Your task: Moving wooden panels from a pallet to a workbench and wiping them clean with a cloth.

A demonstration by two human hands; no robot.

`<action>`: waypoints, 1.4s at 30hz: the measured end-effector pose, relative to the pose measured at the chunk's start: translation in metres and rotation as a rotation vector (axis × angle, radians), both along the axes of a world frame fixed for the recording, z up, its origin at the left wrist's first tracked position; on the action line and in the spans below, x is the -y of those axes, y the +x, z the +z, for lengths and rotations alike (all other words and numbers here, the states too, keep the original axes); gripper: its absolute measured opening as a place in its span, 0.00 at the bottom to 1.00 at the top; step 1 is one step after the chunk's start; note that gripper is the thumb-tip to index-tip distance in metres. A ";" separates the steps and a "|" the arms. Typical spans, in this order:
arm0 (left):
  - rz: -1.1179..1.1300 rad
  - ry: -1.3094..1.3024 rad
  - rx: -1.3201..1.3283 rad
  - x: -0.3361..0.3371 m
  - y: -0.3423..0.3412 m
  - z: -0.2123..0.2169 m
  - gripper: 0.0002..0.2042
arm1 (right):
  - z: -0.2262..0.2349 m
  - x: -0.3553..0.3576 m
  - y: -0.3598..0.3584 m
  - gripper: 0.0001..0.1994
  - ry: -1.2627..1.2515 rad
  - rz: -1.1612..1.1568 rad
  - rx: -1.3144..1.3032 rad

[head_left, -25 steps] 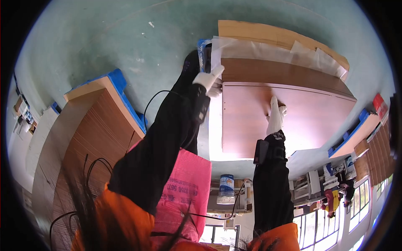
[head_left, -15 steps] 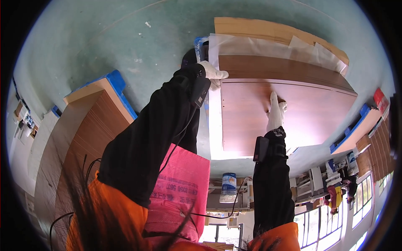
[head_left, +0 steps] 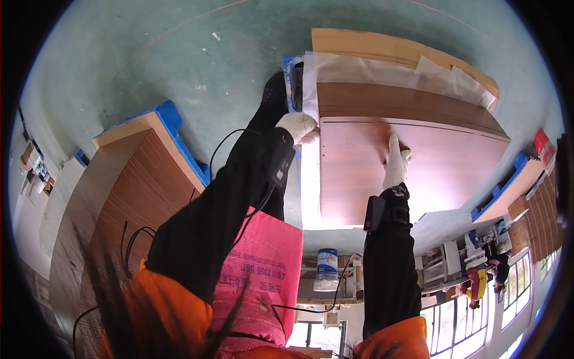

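Green floor; left hand point(head_left: 297, 125) (shifted) on panel point(head_left: 412, 173)

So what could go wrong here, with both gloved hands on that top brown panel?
1. The left hand holds only the corner of the top brown panel, while the right hand lies flat with no real grip, so the panel may slip or swing.
2. The clear plastic sheet beneath could snag or let the panel slide.
3. The cable hanging from the left sleeve might catch on the panel edge.
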State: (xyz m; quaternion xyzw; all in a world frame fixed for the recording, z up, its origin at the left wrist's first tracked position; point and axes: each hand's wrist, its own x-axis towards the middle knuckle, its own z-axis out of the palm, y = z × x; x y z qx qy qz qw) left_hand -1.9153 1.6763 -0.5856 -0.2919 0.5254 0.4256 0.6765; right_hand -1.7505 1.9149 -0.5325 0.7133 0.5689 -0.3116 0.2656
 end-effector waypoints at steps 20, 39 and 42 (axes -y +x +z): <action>-0.093 -0.287 -0.625 -0.026 0.044 0.017 0.14 | -0.001 0.000 -0.003 0.58 -0.013 0.033 0.033; -0.246 -0.236 -0.964 -0.033 0.059 0.049 0.19 | -0.002 0.002 -0.003 0.60 -0.002 0.061 0.048; -0.331 -0.297 -1.028 -0.038 0.060 0.059 0.21 | -0.002 0.007 -0.006 0.62 -0.005 0.063 0.076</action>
